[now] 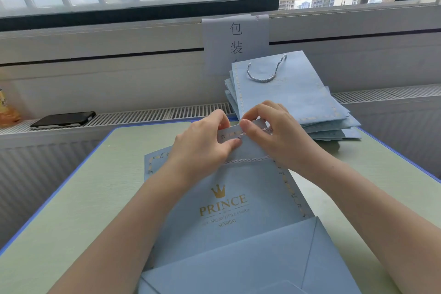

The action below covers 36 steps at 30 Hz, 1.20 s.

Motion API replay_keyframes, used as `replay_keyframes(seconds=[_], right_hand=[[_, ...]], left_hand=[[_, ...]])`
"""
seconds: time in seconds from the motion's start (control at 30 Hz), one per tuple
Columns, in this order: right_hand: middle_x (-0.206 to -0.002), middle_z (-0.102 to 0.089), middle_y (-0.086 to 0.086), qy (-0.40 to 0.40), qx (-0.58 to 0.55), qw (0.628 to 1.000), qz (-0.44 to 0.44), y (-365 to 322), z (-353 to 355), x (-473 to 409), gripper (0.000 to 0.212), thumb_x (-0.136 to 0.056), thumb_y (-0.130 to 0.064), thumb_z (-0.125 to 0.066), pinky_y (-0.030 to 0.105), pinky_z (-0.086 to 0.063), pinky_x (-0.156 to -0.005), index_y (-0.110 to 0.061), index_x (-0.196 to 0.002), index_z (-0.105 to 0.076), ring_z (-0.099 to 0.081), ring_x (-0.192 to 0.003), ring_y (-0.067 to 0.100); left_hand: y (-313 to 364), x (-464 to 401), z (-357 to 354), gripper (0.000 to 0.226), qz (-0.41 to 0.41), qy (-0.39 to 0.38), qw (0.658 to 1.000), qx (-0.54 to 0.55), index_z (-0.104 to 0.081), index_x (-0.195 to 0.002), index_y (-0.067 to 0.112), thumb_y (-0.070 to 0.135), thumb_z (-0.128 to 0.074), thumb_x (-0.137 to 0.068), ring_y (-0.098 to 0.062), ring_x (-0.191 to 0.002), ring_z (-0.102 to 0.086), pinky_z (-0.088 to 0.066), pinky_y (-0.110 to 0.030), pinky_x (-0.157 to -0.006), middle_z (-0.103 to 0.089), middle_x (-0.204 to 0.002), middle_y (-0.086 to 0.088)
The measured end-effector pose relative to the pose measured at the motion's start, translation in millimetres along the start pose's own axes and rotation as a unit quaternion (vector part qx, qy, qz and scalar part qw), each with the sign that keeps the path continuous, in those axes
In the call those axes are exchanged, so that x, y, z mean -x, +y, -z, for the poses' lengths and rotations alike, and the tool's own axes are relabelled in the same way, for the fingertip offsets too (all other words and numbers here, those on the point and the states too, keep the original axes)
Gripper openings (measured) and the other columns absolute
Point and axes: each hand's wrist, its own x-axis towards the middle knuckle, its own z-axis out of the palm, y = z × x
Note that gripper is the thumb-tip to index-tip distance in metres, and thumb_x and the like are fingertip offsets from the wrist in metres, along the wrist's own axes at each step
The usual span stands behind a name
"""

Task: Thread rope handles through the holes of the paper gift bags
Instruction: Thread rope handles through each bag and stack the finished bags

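Observation:
A flat light-blue paper gift bag (229, 219) printed "PRINCE" with a gold crown lies on the table in front of me, bottom flap toward me. My left hand (202, 143) pinches the bag's raised top edge. My right hand (274, 131) pinches a pale twisted rope handle (241, 136) at that edge, beside my left thumb. A stretch of the same rope (245, 160) runs across the bag face below my hands. The hole itself is hidden by my fingers.
A stack of several blue bags (293, 100), the top one with a rope handle (265, 71) fitted, leans at the back right. Another blue bag (155, 162) lies under the one I hold. A black phone (63, 119) rests on the radiator ledge, left. The pale-green table (83, 198) has blue edges.

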Motion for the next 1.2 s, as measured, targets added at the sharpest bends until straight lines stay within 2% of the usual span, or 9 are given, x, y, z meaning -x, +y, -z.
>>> replay_keyframes(seconds=[0.07, 0.2, 0.37, 0.43, 0.53, 0.7, 0.9, 1.07, 1.2], right_hand=[[-0.095, -0.055, -0.008, -0.003, 0.001, 1.000, 0.011, -1, -1, 1, 0.004, -0.091, -0.027, -0.058, 0.010, -0.032, -0.077, -0.024, -0.088, -0.059, -0.043, -0.098, 0.011], [-0.091, -0.057, -0.004, -0.044, 0.028, 0.997, 0.050, 0, -8, 4, 0.002, -0.089, -0.020, -0.062, 0.018, -0.035, -0.078, -0.020, -0.090, -0.063, -0.042, -0.091, 0.012], [-0.077, -0.045, -0.011, -0.087, 0.023, 0.995, 0.049, -2, -13, 6, 0.007, -0.092, -0.012, -0.057, 0.014, -0.031, -0.073, -0.019, -0.094, -0.058, -0.035, -0.084, 0.009], [-0.073, -0.042, -0.011, -0.089, 0.008, 0.995, 0.038, -4, -12, 7, 0.012, -0.093, -0.012, -0.055, 0.013, -0.031, -0.072, -0.023, -0.094, -0.052, -0.036, -0.084, 0.008], [-0.075, -0.045, -0.008, -0.090, -0.007, 0.996, 0.025, -6, -11, 8, 0.010, -0.094, -0.012, -0.053, 0.012, -0.032, -0.073, -0.022, -0.094, -0.052, -0.037, -0.089, 0.012], [-0.079, -0.041, -0.017, -0.074, -0.021, 0.997, 0.028, -9, -9, 9, 0.007, -0.094, -0.012, -0.053, 0.007, -0.031, -0.075, -0.015, -0.099, -0.058, -0.038, -0.086, 0.000], [-0.078, -0.041, -0.018, -0.090, -0.013, 0.995, 0.049, -12, -12, 11, 0.011, -0.094, -0.008, -0.052, 0.006, -0.030, -0.076, -0.014, -0.098, -0.059, -0.037, -0.088, -0.003], [-0.079, -0.045, -0.015, -0.089, -0.005, 0.994, 0.056, -8, -15, 9, 0.010, -0.095, -0.009, -0.052, 0.008, -0.031, -0.076, -0.018, -0.095, -0.057, -0.037, -0.088, 0.000], [-0.080, -0.045, -0.013, -0.094, -0.008, 0.994, 0.053, -8, -15, 9, 0.015, -0.095, -0.010, -0.051, 0.007, -0.030, -0.075, -0.024, -0.091, -0.053, -0.037, -0.088, -0.001]], left_hand=[[-2, -2, 3, 0.025, 0.021, -0.048, 0.997, 0.055, -0.046, -0.084, 0.022, 0.034, -0.068, -0.083, -0.012, -0.067, -0.050, -0.040, -0.032, -0.067, -0.056, -0.074, 0.010], [-5, -4, 13, 0.021, 0.076, -0.164, 0.972, 0.150, -0.052, -0.078, 0.018, 0.020, -0.073, -0.079, -0.004, -0.051, -0.048, -0.034, -0.019, -0.052, -0.062, -0.067, 0.004], [-7, -6, 11, 0.017, 0.098, -0.195, 0.960, 0.174, -0.071, -0.092, 0.012, 0.017, -0.077, -0.076, 0.002, -0.048, -0.044, -0.030, -0.008, -0.048, -0.047, -0.047, 0.019], [-8, -5, 10, 0.024, 0.114, -0.197, 0.954, 0.194, -0.072, -0.099, 0.014, 0.016, -0.077, -0.076, 0.005, -0.058, -0.050, -0.036, -0.010, -0.057, -0.057, -0.060, 0.021], [-7, -3, 11, 0.021, 0.126, -0.210, 0.945, 0.216, -0.070, -0.097, 0.017, 0.011, -0.076, -0.077, -0.004, -0.068, -0.056, -0.042, -0.014, -0.064, -0.064, -0.072, 0.006], [-9, -3, 12, 0.029, 0.146, -0.230, 0.926, 0.261, -0.069, -0.101, 0.017, 0.008, -0.076, -0.075, -0.019, -0.078, -0.061, -0.048, -0.037, -0.086, -0.069, -0.086, -0.012], [-11, -1, 17, 0.034, 0.132, -0.320, 0.876, 0.335, -0.069, -0.097, 0.021, 0.006, -0.067, -0.067, -0.017, -0.074, -0.066, -0.052, -0.029, -0.074, -0.070, -0.082, -0.007], [-11, 0, 18, 0.035, 0.117, -0.332, 0.873, 0.336, -0.066, -0.105, 0.016, -0.010, -0.058, -0.084, -0.008, -0.068, -0.064, -0.048, -0.015, -0.062, -0.070, -0.075, 0.000], [-12, 0, 19, 0.033, 0.129, -0.340, 0.865, 0.346, -0.069, -0.108, 0.012, -0.008, -0.058, -0.084, -0.015, -0.076, -0.067, -0.051, -0.019, -0.064, -0.073, -0.090, -0.011]])
